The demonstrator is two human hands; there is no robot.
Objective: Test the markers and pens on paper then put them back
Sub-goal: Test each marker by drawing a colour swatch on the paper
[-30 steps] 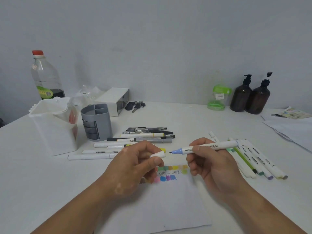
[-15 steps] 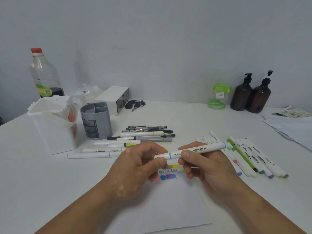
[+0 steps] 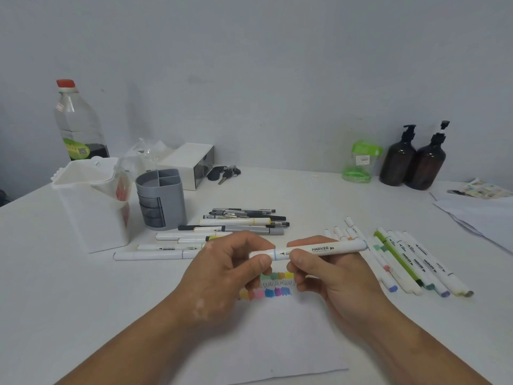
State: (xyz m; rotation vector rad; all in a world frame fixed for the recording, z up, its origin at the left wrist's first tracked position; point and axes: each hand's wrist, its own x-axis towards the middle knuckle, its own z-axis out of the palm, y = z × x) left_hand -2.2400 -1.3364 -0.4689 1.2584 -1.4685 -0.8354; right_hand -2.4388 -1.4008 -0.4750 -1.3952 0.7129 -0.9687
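White marker (image 3: 319, 249) capped, level, held above paper (image 3: 291, 343). Left hand (image 3: 230, 268) pinches cap end, thumb and forefinger curled round it. Right hand (image 3: 333, 276) grips barrel just right of blue band; long end sticks out past knuckles. Colour swatches (image 3: 266, 293) beneath. Marker row (image 3: 410, 262) right, pen pile (image 3: 238, 223) behind, grey organizer (image 3: 159, 198) far left.

One left hand (image 3: 219, 273), one right hand (image 3: 336, 279), one held marker (image 3: 322, 249). Two brown pump bottles (image 3: 397, 162), one clear bottle (image 3: 75, 120), one white tub (image 3: 91, 218), one grey pen holder (image 3: 158, 207), one green-lidded jar (image 3: 361, 162), one key bunch (image 3: 224, 172), one paper sheet (image 3: 277, 343). Loose markers (image 3: 410, 262), pens (image 3: 244, 215): uncountable, overlapping.
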